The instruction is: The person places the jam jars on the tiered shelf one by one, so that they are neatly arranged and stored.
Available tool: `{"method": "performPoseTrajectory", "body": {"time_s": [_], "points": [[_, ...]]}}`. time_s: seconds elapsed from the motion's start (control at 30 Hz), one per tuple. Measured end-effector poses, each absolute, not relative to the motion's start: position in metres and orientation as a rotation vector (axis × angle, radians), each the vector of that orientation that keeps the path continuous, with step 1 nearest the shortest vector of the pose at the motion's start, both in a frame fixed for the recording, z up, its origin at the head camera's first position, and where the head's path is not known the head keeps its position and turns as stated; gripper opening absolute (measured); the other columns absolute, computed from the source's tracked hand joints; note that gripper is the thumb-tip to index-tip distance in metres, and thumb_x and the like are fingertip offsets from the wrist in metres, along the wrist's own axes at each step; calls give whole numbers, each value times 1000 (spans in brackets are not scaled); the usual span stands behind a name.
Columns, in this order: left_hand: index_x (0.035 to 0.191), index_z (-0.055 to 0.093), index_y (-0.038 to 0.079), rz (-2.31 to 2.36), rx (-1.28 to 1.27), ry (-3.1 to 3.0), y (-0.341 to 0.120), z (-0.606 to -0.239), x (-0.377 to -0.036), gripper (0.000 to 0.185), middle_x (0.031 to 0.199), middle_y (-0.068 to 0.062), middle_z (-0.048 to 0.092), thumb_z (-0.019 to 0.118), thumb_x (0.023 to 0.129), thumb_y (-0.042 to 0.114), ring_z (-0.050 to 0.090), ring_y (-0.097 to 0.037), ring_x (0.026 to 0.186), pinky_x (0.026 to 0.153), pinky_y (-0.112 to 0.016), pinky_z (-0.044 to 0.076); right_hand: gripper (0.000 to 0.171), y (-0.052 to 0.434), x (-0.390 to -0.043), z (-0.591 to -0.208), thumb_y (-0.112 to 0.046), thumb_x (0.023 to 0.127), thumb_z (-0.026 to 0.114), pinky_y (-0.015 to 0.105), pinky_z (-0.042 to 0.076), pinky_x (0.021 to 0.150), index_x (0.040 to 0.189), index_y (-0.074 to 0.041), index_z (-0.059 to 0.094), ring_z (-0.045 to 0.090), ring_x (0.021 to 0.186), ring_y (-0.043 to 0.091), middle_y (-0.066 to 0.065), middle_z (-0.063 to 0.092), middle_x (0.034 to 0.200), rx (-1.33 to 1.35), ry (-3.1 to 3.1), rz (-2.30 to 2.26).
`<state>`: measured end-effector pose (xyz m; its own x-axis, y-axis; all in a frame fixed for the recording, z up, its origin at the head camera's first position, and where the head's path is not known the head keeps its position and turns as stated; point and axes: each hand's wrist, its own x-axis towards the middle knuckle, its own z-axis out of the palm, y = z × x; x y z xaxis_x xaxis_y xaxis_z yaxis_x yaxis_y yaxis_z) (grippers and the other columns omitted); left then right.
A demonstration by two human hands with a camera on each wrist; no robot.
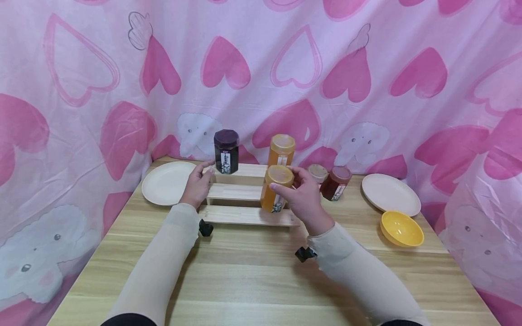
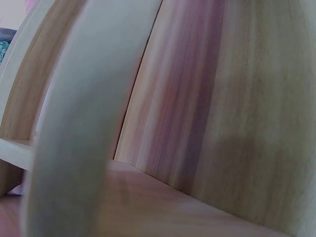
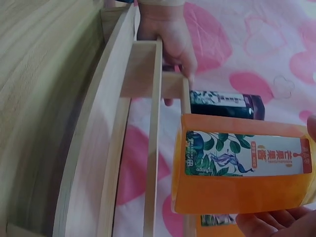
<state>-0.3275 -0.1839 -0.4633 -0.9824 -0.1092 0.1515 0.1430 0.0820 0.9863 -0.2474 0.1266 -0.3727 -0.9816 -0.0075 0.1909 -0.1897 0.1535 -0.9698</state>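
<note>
While the right hand point(image 1: 305, 198) holds one jar point(image 1: 270, 194) (orange), four others point(image 1: 226, 152) point(image 1: 282, 148) point(image 1: 317, 172) point(image 1: 335, 183) stand nearby

Front orange jar point(image 3: 242, 192), right wrist view: label point(image 3: 217, 155) reads 芒果果酱; smaller print alongside too blurred to make out. Dark jar point(image 1: 226, 145), red jar point(image 1: 335, 182): label lettering too small to read.
</note>
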Motion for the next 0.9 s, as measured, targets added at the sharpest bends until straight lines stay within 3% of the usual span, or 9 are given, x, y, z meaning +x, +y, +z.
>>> {"method": "performPoseTrajectory", "body": {"time_s": [0.43,0.9], "points": [[154,50,6,-2076,-37,-2197,-181,-434,-308,43,60,7,44,48,112,17,42,-7,53,54,-22,39,65,95,-254,-372,-25,82,94,42,55,105,136,-13,62,64,119,22,4,66,127,197,-2242,1938],[154,51,7,-2082,-46,-2185,-181,-436,-308,43,59,7,43,49,112,16,41,-6,52,53,-22,38,61,68,-264,-376,-22,78,96,40,58,100,130,-14,65,67,114,22,3,69,121,204,-2213,1915]]}}
